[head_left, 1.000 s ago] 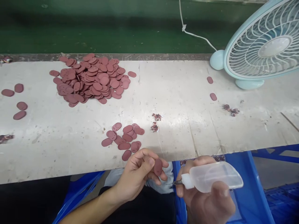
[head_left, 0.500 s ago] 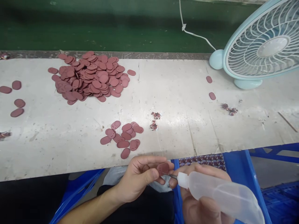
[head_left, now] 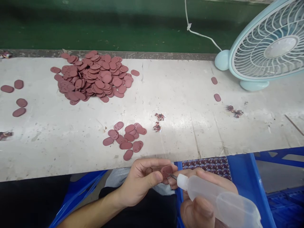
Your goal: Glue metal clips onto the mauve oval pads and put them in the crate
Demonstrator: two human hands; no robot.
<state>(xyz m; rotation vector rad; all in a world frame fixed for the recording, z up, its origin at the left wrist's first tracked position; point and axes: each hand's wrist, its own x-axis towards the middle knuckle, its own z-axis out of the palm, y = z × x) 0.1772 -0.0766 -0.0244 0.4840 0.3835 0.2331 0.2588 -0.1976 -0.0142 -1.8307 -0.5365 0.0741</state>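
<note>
Between the thumb and fingers of my left hand (head_left: 140,182) is a small reddish-brown oval disc (head_left: 167,170), its flat face turned up towards me. My right hand (head_left: 199,202) is wrapped round a translucent white squeeze bottle (head_left: 220,199) with a narrow metal nozzle (head_left: 173,176). The nozzle's tip is at the disc's face; whether it touches cannot be made out. Just beyond my left hand, a small group of similar oval discs (head_left: 125,145) lies on the worktable (head_left: 175,91). Some of these discs show small dark holes.
A large heap of oval discs (head_left: 95,77) lies at the back left. Small brown figures (head_left: 159,117) lie mid-table, with others left and right. A light-blue fan (head_left: 263,47) stands back right. Below the table edge, a blue crate (head_left: 247,177) holds rows of small dark pieces (head_left: 209,164).
The bottle has shifted slightly left and its nozzle has moved across the disc's face. My left hand still holds the disc. The whole view has shifted a little.
</note>
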